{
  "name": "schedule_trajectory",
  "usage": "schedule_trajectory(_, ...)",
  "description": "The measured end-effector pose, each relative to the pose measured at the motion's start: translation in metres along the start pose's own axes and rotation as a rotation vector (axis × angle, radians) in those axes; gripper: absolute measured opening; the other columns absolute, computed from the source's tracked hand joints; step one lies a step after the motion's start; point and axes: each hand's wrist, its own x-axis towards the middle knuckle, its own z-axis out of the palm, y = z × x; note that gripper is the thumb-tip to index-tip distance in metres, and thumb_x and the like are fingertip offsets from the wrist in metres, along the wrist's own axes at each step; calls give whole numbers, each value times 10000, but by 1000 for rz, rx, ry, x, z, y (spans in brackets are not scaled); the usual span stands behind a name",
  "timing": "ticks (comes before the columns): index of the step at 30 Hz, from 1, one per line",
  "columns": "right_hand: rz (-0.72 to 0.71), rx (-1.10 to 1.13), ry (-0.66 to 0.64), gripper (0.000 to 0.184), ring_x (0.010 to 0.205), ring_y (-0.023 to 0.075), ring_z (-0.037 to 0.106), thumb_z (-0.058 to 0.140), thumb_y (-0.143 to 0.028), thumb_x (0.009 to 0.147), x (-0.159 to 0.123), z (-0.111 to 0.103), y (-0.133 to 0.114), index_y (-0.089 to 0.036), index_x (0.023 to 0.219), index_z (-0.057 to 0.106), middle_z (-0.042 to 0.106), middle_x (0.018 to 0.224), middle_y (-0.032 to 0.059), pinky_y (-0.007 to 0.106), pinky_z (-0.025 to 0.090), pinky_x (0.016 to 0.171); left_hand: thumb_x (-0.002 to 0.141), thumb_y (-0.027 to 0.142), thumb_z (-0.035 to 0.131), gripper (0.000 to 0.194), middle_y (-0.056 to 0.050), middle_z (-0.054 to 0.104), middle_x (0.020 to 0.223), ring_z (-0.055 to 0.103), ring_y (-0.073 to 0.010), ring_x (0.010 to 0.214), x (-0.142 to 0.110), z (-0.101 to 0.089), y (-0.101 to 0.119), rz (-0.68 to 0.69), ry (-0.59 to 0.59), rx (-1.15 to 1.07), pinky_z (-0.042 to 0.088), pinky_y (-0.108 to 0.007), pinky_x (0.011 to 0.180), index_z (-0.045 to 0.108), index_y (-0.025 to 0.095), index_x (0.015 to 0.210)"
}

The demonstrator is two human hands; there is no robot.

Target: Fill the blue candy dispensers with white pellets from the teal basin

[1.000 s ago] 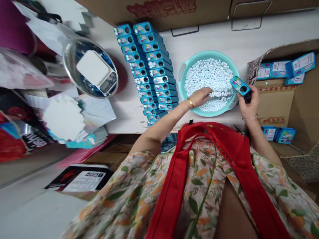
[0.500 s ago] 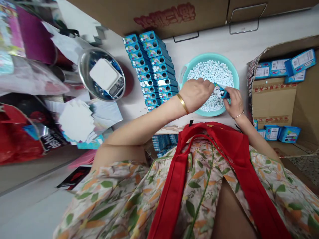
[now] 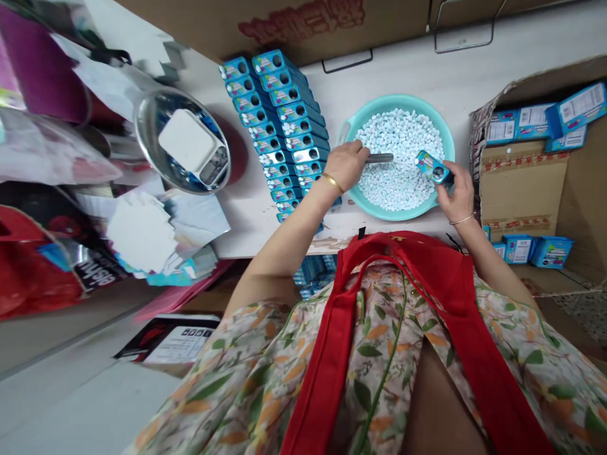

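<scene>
Withdrawing from box (image 3: 429, 166); left hand (image 3: 347, 164)

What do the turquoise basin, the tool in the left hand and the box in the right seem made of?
Basin: likely plastic; smooth, evenly coloured surface. Tool: probably metal; grey with slight sheen. Box: printed blue finish; card, plastic or tin, can't tell.

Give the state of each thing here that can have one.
Left hand: closed around narrow grey tool
Narrow grey tool: over the pellets
Right hand: gripping small blue box
Small blue box: round opening uncovered
Turquoise basin: holding pellets
Double row of boxes: closely lined up
Cardboard carton: open, blue boxes inside
Digital scale: on metal bowl, reading illegible
</scene>
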Motion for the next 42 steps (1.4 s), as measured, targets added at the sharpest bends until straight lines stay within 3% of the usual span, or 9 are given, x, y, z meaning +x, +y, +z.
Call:
schedule_trajectory(5, 68, 47, 9, 570, 1300, 354, 693, 518, -635, 1027, 2, -17, 6, -256, 1446, 599, 712, 1388, 155, 638, 571, 1152, 1046, 153, 464, 350, -221, 679, 1442, 613, -343, 1326, 42, 81, 19, 54, -129, -160, 481, -488, 1135, 670, 132, 1329)
schedule_trajectory(8, 79, 53, 53, 559, 1280, 348, 691, 550, -609, 1017, 2, -23, 8, -256, 1449, 591, 700, 1367, 157, 652, 569, 1139, 1022, 144, 468, 412, -200, 664, 1485, 593, -323, 1362, 55, 99, 47, 127, -132, -284, 460, -468, 1171, 635, 142, 1399)
schedule_trajectory(11, 84, 39, 103, 545, 1242, 333, 698, 566, -599, 1010, 1, -24, 13, -262, 1438, 581, 698, 1332, 145, 646, 584, 1113, 992, 142, 469, 446, -194, 674, 1455, 620, -298, 1297, 54, 98, 55, 145, -153, -379, 472, -438, 1149, 620, 140, 1412)
schedule_trajectory(15, 85, 66, 116, 552, 1244, 330, 690, 579, -583, 999, 0, -21, 19, -265, 1451, 558, 683, 1327, 133, 646, 582, 1113, 1010, 268, 526, 393, -194, 704, 1331, 660, -284, 1142, 31, 70, 38, 216, -125, -461, 512, -411, 1060, 636, 129, 1360)
schedule_trajectory(20, 62, 39, 52, 545, 1304, 355, 676, 542, -552, 1013, 0, -13, 14, -250, 1466, 577, 693, 1374, 154, 648, 558, 1157, 1037, 319, 521, 333, -161, 721, 1234, 667, -279, 1101, -7, 8, 22, 341, 8, -403, 538, -418, 1000, 662, 169, 1297)
schedule_trajectory(27, -58, -36, -26, 516, 1332, 350, 693, 456, -512, 1054, 1, 9, -9, -230, 1457, 609, 728, 1413, 173, 609, 574, 1179, 1031, 252, 506, 313, -119, 705, 1141, 673, -285, 1136, -32, -65, 51, 334, 65, -98, 551, -431, 979, 708, 188, 1261)
schedule_trajectory(36, -71, 26, -55, 487, 1349, 349, 692, 463, -467, 1056, -3, 27, -17, -232, 1459, 602, 734, 1416, 170, 626, 569, 1192, 1094, 115, 276, 455, -163, 711, 1131, 689, -308, 1179, -51, -103, 117, 323, -6, 195, 548, -429, 958, 730, 121, 1124)
schedule_trajectory(39, -61, 51, -48, 471, 1328, 339, 704, 487, -452, 1051, -8, 26, -20, -230, 1453, 594, 745, 1398, 170, 597, 580, 1183, 1109, 156, 299, 422, -151, 717, 1147, 693, -302, 1152, -63, -113, 110, 331, -5, 217, 554, -421, 946, 720, 133, 1122)
schedule_trajectory(42, -45, 68, -71, 470, 1340, 327, 699, 510, -471, 1053, -18, 20, -32, -242, 1457, 588, 744, 1409, 162, 576, 586, 1183, 1088, 303, 486, 300, -153, 702, 1284, 696, -292, 1119, -74, -111, 88, 346, 76, 131, 570, -403, 915, 684, 176, 1274)
